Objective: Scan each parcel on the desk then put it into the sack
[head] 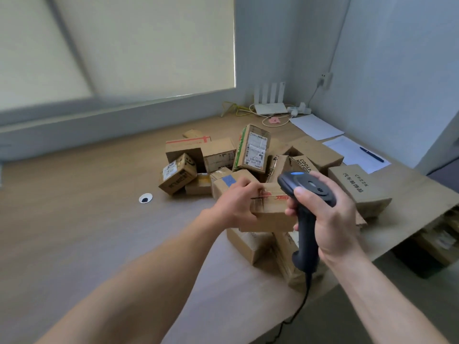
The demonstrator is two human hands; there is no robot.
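Observation:
A pile of several brown cardboard parcels (218, 155) lies on the wooden desk (82, 219). My left hand (238, 204) grips the left end of one small cardboard parcel (270, 212) with red print, held just above the boxes at the desk's front. My right hand (330, 214) is closed around the handle of a dark corded barcode scanner (306, 192), whose head sits right beside that parcel's right end. No sack is visible.
A white router (270, 108), cables and a power strip sit at the back corner. White papers (318, 126) and a blue pen (371, 154) lie at the right. A cable hole (145, 198) is left of the pile. The desk's edge drops off at the right.

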